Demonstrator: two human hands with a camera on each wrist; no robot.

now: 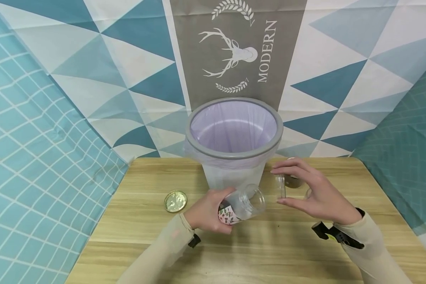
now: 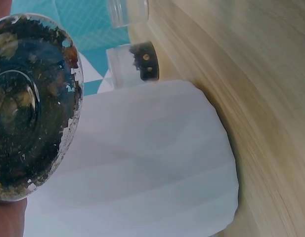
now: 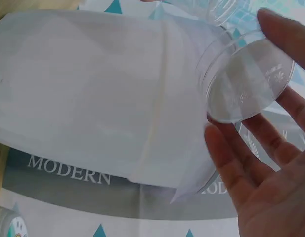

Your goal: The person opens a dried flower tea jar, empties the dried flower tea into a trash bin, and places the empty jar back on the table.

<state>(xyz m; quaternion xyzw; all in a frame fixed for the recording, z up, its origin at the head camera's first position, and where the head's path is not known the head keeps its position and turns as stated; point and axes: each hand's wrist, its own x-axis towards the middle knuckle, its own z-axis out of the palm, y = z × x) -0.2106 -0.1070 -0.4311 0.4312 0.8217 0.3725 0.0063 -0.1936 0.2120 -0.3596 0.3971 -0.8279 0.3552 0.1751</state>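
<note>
My left hand (image 1: 210,211) grips a clear jar (image 1: 246,203) with a leaf-print label, tilted so its open mouth points right. Dark dried bits fill the base of this jar (image 2: 31,108) in the left wrist view. My right hand (image 1: 317,191) pinches a clear round lid (image 1: 281,187) by its rim, thumb below and fingers above, edge-on to the head view. Its flat face shows in the right wrist view, where the lid (image 3: 251,81) is apart from the jar. Behind the right hand stands another jar (image 2: 132,64) with dark contents, partly hidden in the head view.
A white bin (image 1: 234,173) with a grey rim and a pale purple liner stands at the table's back edge, just beyond both hands. A round gold-rimmed thing (image 1: 175,201) lies left of my left hand. Patterned cloth (image 1: 142,59) hangs behind the wooden table (image 1: 255,256).
</note>
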